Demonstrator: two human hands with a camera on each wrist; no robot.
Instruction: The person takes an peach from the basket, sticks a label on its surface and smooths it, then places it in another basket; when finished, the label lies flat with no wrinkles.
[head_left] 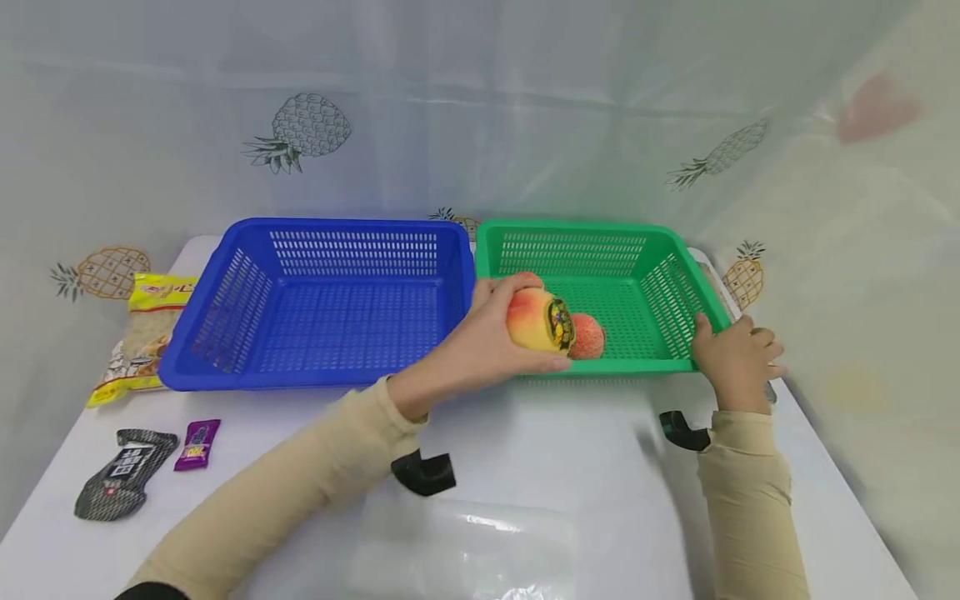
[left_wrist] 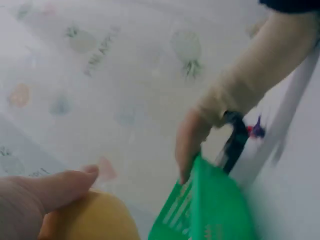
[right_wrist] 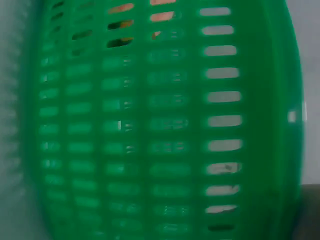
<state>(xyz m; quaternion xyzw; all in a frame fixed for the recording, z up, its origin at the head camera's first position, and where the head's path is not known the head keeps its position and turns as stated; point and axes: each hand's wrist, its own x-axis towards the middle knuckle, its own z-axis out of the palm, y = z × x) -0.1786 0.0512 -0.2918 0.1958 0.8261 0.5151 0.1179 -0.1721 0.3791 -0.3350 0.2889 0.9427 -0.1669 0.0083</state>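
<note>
My left hand (head_left: pixel 498 337) grips a yellow-and-red peach (head_left: pixel 531 319) with a dark printed sticker, over the front left of the green basket (head_left: pixel 600 367). The left wrist view shows the thumb lying along the yellow fruit (left_wrist: pixel 95 217). Behind and below the held peach, a round orange-red fruit (head_left: pixel 588 337) sits in the basket, and another reddish one is mostly covered by the hand. My right hand (head_left: pixel 738 362) holds the basket's right rim near the front corner, thumb on the rim and the other fingers outside. Green slotted mesh (right_wrist: pixel 150 125) fills the right wrist view.
A blue basket (head_left: pixel 315 382) stands directly left of the green one. On the left lie a yellow snack bag (head_left: pixel 142 342), a dark grey packet (head_left: pixel 123 479) and a small purple packet (head_left: pixel 197 444). A transparent plastic sheet (head_left: pixel 465 550) lies on the white table at the front.
</note>
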